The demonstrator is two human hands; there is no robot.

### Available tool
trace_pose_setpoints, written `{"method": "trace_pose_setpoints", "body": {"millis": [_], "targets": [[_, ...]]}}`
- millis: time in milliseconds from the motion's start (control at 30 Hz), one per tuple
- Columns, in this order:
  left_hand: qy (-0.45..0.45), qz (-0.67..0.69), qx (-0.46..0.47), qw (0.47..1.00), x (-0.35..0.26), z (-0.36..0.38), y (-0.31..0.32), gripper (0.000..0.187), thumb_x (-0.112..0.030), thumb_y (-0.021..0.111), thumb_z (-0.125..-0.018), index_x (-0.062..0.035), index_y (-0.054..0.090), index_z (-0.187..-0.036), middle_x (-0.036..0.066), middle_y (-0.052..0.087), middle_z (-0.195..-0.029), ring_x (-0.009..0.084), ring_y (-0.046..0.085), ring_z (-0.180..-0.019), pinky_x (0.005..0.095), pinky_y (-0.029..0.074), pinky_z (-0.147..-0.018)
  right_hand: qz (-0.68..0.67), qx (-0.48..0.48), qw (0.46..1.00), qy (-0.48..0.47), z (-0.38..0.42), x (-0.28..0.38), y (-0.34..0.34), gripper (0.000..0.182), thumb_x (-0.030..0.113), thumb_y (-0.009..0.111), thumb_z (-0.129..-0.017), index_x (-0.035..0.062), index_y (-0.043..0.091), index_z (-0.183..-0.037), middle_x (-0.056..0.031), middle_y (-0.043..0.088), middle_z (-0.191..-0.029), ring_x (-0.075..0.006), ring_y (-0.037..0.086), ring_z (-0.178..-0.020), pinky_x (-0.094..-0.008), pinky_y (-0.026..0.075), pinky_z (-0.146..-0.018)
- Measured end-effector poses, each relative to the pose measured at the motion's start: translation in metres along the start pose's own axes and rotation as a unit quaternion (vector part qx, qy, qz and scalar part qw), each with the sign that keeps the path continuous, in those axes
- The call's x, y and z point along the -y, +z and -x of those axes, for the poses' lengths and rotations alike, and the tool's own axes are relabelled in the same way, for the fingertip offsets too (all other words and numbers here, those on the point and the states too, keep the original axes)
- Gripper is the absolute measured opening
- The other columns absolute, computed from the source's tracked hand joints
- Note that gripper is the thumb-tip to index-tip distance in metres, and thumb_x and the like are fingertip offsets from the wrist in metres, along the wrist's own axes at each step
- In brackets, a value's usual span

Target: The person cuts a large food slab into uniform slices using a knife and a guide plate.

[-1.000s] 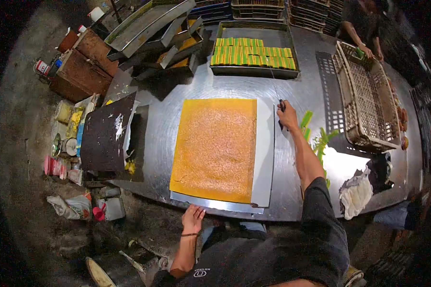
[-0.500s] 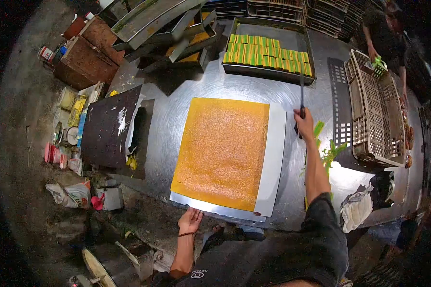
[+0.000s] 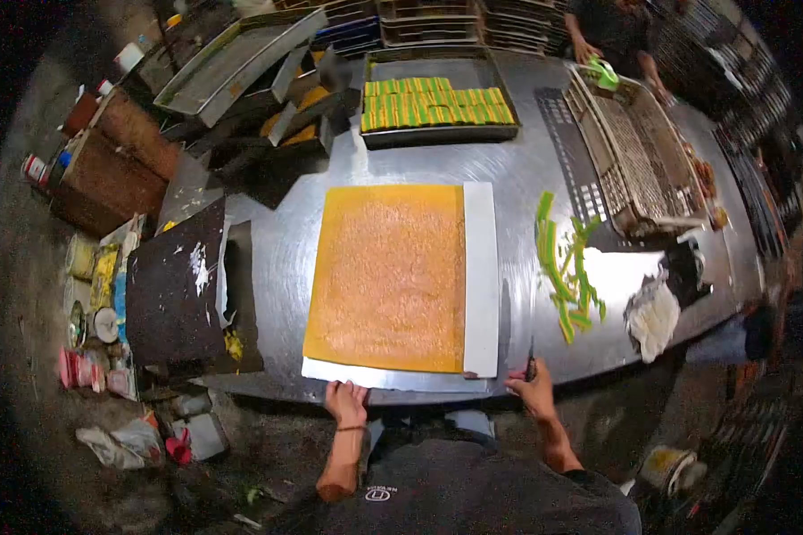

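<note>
Cutting step: left hand (image 3: 345,401) steadies the tray (image 3: 393,378); right hand (image 3: 533,392) grips the knife (image 3: 530,361), next aligning it over the cake slab (image 3: 388,276).

A commercial bakery kitchen was shown: a large steel worktable (image 3: 544,160), a tray of cut layered cakes (image 3: 437,102), stacked baking trays (image 3: 241,53) and plastic crates (image 3: 633,152) were seen.

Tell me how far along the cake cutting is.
Done: a tray of cut striped pieces sits at the far side, green trimmings lie aside. In hand: right hand grips a knife, left hand steadies the board. Left: the orange slab looks uncut.
</note>
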State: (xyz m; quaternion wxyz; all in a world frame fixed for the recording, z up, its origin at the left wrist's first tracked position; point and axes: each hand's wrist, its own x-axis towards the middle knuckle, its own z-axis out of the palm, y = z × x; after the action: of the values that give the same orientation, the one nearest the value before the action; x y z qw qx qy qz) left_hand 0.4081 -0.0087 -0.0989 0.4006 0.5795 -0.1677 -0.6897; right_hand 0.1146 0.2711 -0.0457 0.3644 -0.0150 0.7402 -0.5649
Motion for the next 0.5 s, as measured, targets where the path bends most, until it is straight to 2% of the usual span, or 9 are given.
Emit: {"method": "trace_pose_setpoints", "body": {"millis": [33,100,233,300,333,400,433,500], "targets": [[0.013,-0.02,0.05,0.998,-0.002,-0.032,-0.019,0.019,0.002,0.049,-0.09,-0.0078,0.045,-0.105,0.005,0.051,-0.087,0.0185,0.055,-0.073,0.0358,0.056,-0.067,-0.017,-0.005,1.0,0.017,0.007,-0.011,0.014,0.036,-0.014,0.064,-0.077,0.001,0.044,-0.104,-0.0163,0.062,-0.097,-0.0246,0.068,-0.084,-0.0358,0.061,-0.07],[0.017,-0.039,0.068,0.997,-0.03,-0.043,-0.012,0.021,0.007,0.049,-0.089,-0.0064,0.045,-0.105,0.004,0.049,-0.083,0.0164,0.052,-0.068,0.0329,0.053,-0.061,-0.115,-0.044,0.992,-0.004,0.028,-0.011,0.051,0.035,-0.012,0.066,-0.077,0.0004,0.046,-0.102,-0.0151,0.066,-0.093,-0.0205,0.067,-0.074,-0.0305,0.057,-0.061],[0.007,-0.068,0.086,0.994,-0.072,-0.057,0.001,0.023,0.01,0.048,-0.089,-0.0067,0.045,-0.104,0.003,0.047,-0.079,0.0135,0.049,-0.065,0.0314,0.049,-0.055,-0.177,-0.101,0.978,-0.035,0.032,-0.048,0.119,0.037,-0.011,0.069,-0.071,0.0006,0.048,-0.1,-0.013,0.064,-0.09,-0.0204,0.065,-0.071,-0.0306,0.055,-0.06],[0.003,-0.075,0.117,0.99,-0.081,-0.076,-0.016,0.021,0.011,0.048,-0.09,-0.0064,0.045,-0.101,0.003,0.047,-0.079,0.0125,0.048,-0.061,0.0319,0.047,-0.052,-0.042,-0.138,0.987,-0.064,0.042,-0.055,0.147,0.035,-0.012,0.069,-0.069,0.0018,0.051,-0.096,-0.0085,0.061,-0.09,-0.0186,0.062,-0.074,-0.0323,0.054,-0.062],[0.004,-0.08,0.132,0.988,-0.085,-0.087,-0.017,0.021,0.011,0.048,-0.09,-0.0064,0.045,-0.101,0.003,0.047,-0.079,0.0125,0.048,-0.061,0.0319,0.047,-0.052,-0.038,-0.166,0.983,-0.071,0.046,-0.053,0.158,0.036,-0.011,0.072,-0.064,0.0031,0.054,-0.093,-0.0039,0.058,-0.085,-0.0156,0.057,-0.07,-0.0307,0.049,-0.061],[-0.041,-0.032,0.252,0.966,-0.098,-0.104,-0.034,0.02,0.011,0.048,-0.089,-0.0065,0.045,-0.098,0.002,0.047,-0.078,0.0123,0.048,-0.059,0.0313,0.049,-0.051,-0.035,-0.2,0.977,-0.069,0.056,-0.057,0.178,0.038,-0.012,0.072,-0.063,0.0034,0.054,-0.093,-0.0031,0.057,-0.084,-0.0152,0.058,-0.071,-0.0302,0.049,-0.063],[-0.044,-0.038,0.259,0.964,-0.098,-0.111,-0.038,0.02,0.011,0.048,-0.089,-0.0065,0.045,-0.098,0.002,0.047,-0.078,0.0123,0.048,-0.059,0.0313,0.049,-0.051,-0.022,-0.221,0.973,-0.068,0.059,-0.059,0.183,0.04,-0.012,0.073,-0.062,0.0036,0.054,-0.093,-0.0024,0.056,-0.083,-0.0147,0.058,-0.073,-0.0297,0.049,-0.064],[-0.036,-0.069,0.209,0.975,-0.104,-0.109,-0.032,0.02,0.011,0.048,-0.089,-0.0069,0.045,-0.096,0.002,0.046,-0.076,0.0121,0.047,-0.057,0.0297,0.047,-0.049,-0.025,-0.236,0.97,-0.054,0.071,-0.052,0.193,0.044,-0.01,0.075,-0.059,0.0036,0.053,-0.095,-0.0027,0.057,-0.084,-0.017,0.059,-0.077,-0.0318,0.049,-0.069]]}}
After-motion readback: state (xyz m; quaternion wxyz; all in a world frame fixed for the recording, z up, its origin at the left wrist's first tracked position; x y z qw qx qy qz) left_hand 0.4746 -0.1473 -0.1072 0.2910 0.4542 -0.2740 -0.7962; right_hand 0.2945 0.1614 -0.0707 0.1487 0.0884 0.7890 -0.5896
